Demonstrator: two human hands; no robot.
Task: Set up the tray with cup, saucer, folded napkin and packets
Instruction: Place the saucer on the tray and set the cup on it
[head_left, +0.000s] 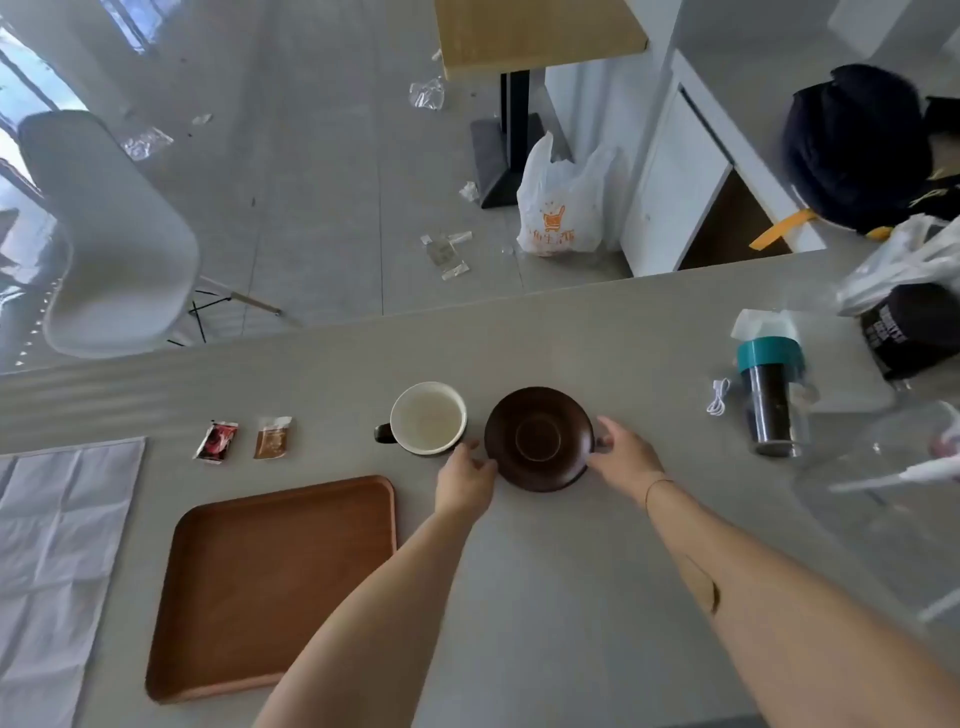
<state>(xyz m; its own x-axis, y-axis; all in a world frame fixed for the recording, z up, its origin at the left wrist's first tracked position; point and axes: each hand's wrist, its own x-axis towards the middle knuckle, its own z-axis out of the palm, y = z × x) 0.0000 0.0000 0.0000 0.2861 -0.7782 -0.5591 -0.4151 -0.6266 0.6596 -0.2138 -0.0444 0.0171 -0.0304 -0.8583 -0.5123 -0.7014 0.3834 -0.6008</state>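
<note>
A dark brown saucer (538, 437) lies on the grey table (545, 597). My left hand (464, 480) grips its near-left rim and my right hand (622, 454) grips its right rim. Just left of the saucer stands a cup (428, 418), white inside with a dark handle pointing left. An empty brown wooden tray (270, 582) lies nearer to me on the left. Beyond the tray sit two packets, a red one (216, 441) and a brown one (272, 438). An unfolded white napkin (52, 566) lies flat at the far left.
A teal-lidded dark bottle (774, 400) and a white cable (718, 397) stand to the right, with clear plastic bags (883, 499) and a black item behind them. Beyond the table's far edge are a white chair (109, 234) and a floor with litter.
</note>
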